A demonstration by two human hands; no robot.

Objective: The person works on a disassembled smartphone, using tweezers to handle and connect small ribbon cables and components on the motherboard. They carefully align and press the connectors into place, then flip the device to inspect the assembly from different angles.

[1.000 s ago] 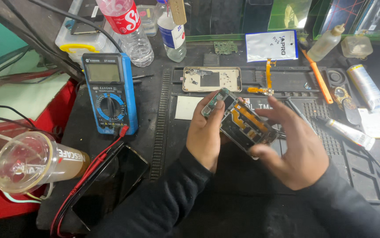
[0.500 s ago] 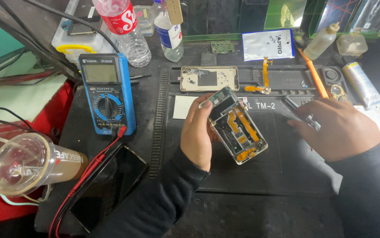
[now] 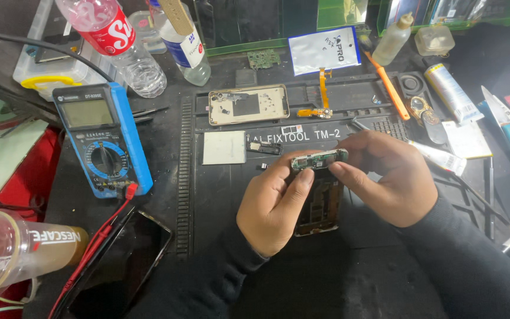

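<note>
White rectangular pouch (image 3: 324, 49) lying at mat's far edge | red-labelled bottle (image 3: 113, 41) standing far left beside blue multimeter (image 3: 102, 138) | left hand (image 3: 272, 207) and right hand (image 3: 388, 177) pinching opened phone (image 3: 320, 195) from both sides, tilting it above black mat (image 3: 219, 195) centre, 2 thumbs gripping its top edge

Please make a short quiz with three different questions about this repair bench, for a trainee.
1. True or false: both hands touch the opened phone.
2. Which tool lies left of the left hand? A) blue multimeter B) hammer C) drill
3. Fill in: the right hand holds the phone's ____ end.

Key: 1 true; 2 A; 3 top.
</note>
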